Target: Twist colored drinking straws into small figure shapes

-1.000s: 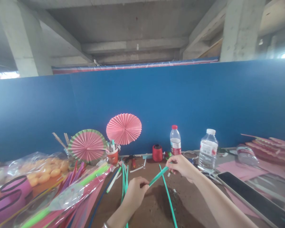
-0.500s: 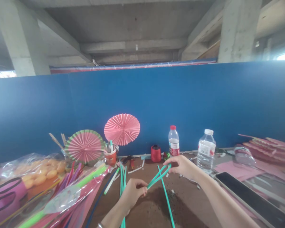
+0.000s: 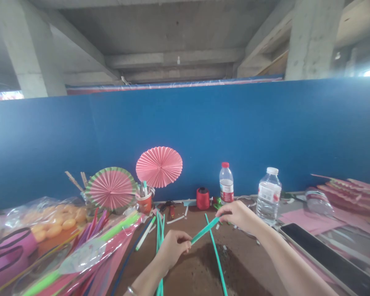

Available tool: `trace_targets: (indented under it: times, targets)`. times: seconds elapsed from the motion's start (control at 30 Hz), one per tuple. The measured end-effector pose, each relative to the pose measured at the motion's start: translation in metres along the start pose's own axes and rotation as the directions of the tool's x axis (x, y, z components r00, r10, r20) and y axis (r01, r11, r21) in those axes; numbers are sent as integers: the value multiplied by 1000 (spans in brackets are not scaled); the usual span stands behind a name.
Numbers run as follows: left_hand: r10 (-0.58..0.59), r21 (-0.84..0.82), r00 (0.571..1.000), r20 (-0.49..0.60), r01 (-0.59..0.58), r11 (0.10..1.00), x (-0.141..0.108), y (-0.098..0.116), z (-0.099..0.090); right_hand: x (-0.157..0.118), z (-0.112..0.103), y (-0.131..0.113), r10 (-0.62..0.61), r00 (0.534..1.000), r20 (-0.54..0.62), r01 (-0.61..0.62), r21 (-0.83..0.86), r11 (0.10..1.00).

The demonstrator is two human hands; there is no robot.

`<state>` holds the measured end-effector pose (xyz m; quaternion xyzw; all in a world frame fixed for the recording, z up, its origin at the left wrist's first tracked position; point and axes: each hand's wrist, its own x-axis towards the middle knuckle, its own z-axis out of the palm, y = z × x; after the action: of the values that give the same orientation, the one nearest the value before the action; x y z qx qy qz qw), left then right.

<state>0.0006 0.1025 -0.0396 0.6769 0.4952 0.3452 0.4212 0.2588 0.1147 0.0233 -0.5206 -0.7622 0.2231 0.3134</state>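
A short teal paper strip [image 3: 204, 230] is stretched between both hands above the brown table [image 3: 200, 271]. My left hand [image 3: 172, 248] pinches its lower left end. My right hand [image 3: 239, 215] pinches its upper right end. Beneath it a long teal strip [image 3: 216, 255] lies on the table, running toward me. Several more teal strips [image 3: 159, 234] lie just left of my left hand.
Two pink paper fans [image 3: 159, 166] [image 3: 111, 188] stand by an orange pen cup [image 3: 144, 201]. A red thread spool [image 3: 202, 198] and two water bottles [image 3: 226, 183] [image 3: 267, 195] line the blue wall. Bagged coloured strips [image 3: 89, 250] lie left; pink paper [image 3: 308, 224] and a dark tablet [image 3: 323, 250] lie right.
Half a second ago the strip bowed apart into two slack layers between my hands; now it is pulled flat and straight again.
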Motion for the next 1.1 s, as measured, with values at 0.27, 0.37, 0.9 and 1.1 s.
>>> trace_targets:
  times: [0.27,0.37,0.9,1.1]
  targets:
    - [-8,53,1000,2,8,999,0,2,0,-2,-3,-5,-26,1000,4,26,-10,1000]
    - [-5,69,1000,-3,5,998,0,0,1,-1,-1,-4,-58,998,-10,58,4,998]
    - [20,35,1000,0,-20,999,2,-6,5,0,-1,6,41,998,-53,-28,218,976]
    - [7,2,1000,8,-7,1000,1,-3,5,-1,0,7,54,997,-62,-35,269,963]
